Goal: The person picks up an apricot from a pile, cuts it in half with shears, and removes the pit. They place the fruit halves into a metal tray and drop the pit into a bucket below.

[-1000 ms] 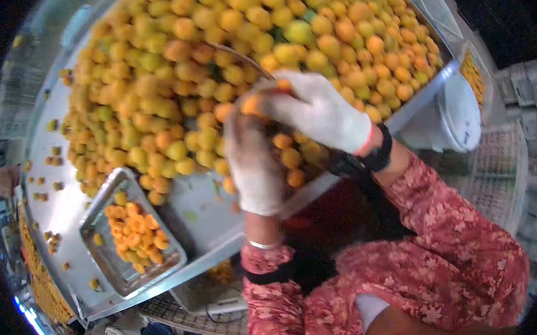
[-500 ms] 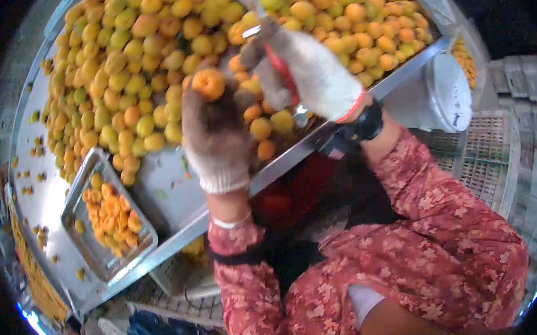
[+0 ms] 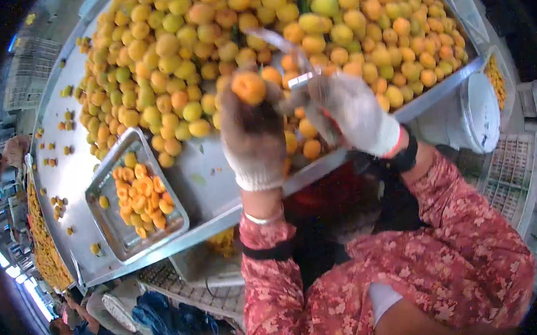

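White bucket at right — near a pale crate; blue fabric lower left.

Left hand is gripping a fruit, right hand is holding a knife just beside it. Tray's sitting left of both, big pile's spreading out past them.

No text, label, brand, number or sign can be read.

A silvery metal table catches glare; bright white strip lights shine lower left; a pale latticed plastic crate sits right.
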Demonstrator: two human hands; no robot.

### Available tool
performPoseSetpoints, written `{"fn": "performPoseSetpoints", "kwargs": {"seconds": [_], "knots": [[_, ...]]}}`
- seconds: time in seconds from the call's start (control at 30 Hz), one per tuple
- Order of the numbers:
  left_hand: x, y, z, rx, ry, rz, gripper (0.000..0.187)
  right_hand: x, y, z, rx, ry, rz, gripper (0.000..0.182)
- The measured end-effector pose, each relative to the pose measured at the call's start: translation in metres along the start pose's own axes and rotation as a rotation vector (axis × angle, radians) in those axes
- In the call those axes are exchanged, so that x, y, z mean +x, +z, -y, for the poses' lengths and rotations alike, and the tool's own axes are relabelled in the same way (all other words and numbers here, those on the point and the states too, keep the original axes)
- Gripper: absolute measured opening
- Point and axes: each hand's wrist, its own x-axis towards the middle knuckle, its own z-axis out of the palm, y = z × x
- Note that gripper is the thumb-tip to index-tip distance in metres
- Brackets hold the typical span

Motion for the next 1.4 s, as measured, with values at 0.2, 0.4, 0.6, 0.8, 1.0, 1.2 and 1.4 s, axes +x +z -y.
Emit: {"fn": "performPoseSetpoints", "kwargs": {"seconds": [0.2,0.4,0.6,0.8,1.0,1.2,1.4], "knots": [[-0.002,0.015,-0.016,0.395,0.143,0.063,0.035,0.001,0.003,0.006,0.152,0.089,0.033,0.025],[0.003,0.003,-0.01,0.804,0.49,0.146,0.033,0.001,0.009,0.0,0.133,0.051,0.093,0.02],[-0.003,0.022,-0.029,0.638,0.194,0.076,0.03,0.002,0.011,0.006,-0.065,-0.173,-0.001,0.011],[-0.006,0.023,-0.029,0.88,0.328,0.162,0.01,0.009,0.016,0.004,-0.349,-0.327,-0.097,0.018],[0.005,0.002,-0.014,1.262,0.796,0.244,0.015,0.016,0.019,-0.018,-0.646,-0.535,-0.175,0.024],[-0.003,0.009,-0.005,0.76,0.387,0.067,0.025,0.022,0.023,-0.031,-0.779,-0.587,-0.33,0.034],[-0.008,0.015,0.001,0.65,0.313,0.002,0.032,0.022,0.024,-0.033,-0.719,-0.517,-0.322,0.034]]}}
